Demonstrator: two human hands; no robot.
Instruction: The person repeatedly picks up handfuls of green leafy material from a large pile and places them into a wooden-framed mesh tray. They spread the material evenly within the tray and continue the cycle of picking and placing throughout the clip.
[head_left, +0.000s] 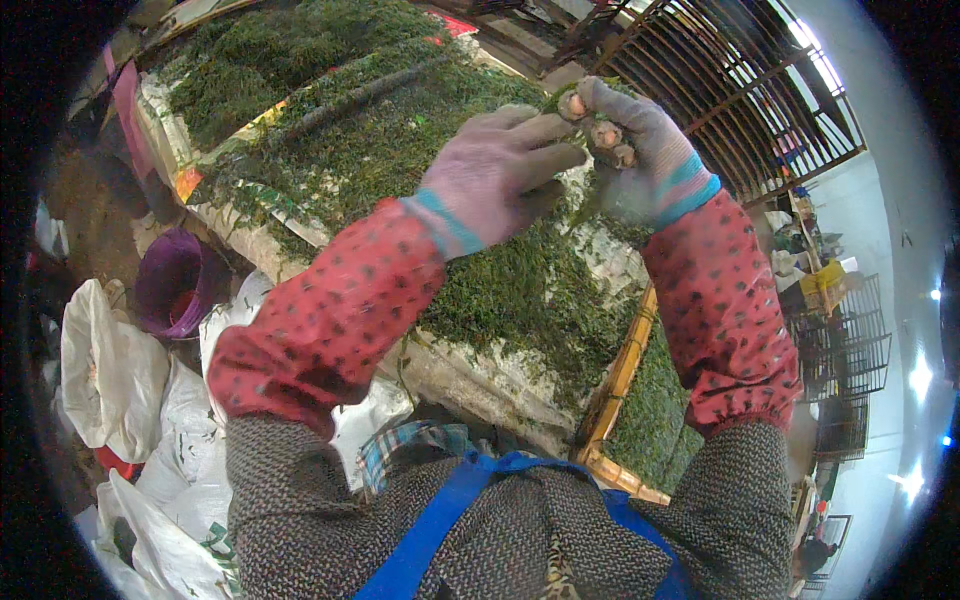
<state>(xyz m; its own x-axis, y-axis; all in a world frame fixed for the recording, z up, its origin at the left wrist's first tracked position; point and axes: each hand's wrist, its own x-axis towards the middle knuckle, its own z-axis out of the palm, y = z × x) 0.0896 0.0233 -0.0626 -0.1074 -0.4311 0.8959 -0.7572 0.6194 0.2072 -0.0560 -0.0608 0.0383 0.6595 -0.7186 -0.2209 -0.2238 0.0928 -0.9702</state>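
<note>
Both my hands wear pale pink knit gloves with turquoise cuff bands. They meet above a broad heap of dark green leafy matter. My right hand is curled with bare fingertips showing, shut on a small bunch of green leaves. Beside it, my left hand reaches its fingers towards the same bunch. Its palm and thumb are hidden, so whether it grips anything cannot be told. The heap lies on pale sheeting, which shows through in patches.
A bamboo-edged frame holds more green matter at right. Left are a purple bucket and white woven sacks. A dark bar crosses the heap. Slatted racks stand at the far right, near a pale wall.
</note>
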